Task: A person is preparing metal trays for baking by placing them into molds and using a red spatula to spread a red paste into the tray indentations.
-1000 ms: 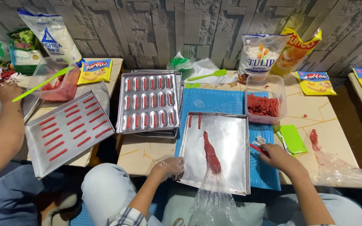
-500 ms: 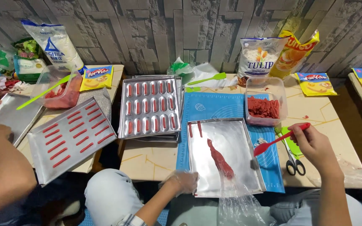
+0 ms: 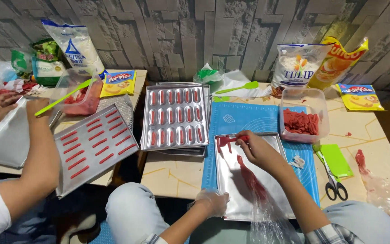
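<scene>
My right hand (image 3: 260, 151) reaches over a flat metal tray (image 3: 231, 180) and grips a red spatula (image 3: 226, 140) whose blade touches the tray's far left corner by short red strips. A long red strip of paste (image 3: 250, 177) in a clear plastic bag (image 3: 271, 221) lies along the tray's middle. My left hand (image 3: 211, 202), in a thin clear glove, rests on the tray's near left edge. The tray sits on a blue mat (image 3: 244, 118).
A mould tray (image 3: 174, 116) of red sticks and a clear tub of red paste (image 3: 301, 122) stand behind. Scissors (image 3: 333, 183) and a green scraper (image 3: 335, 159) lie right. Another person's arm (image 3: 37, 153) works left beside a tray of red strips (image 3: 93, 147). Flour bags line the wall.
My right hand has swung from the right side, where it picked up the red spatula, to the tray's far left corner. The scissors now lie on the table.
</scene>
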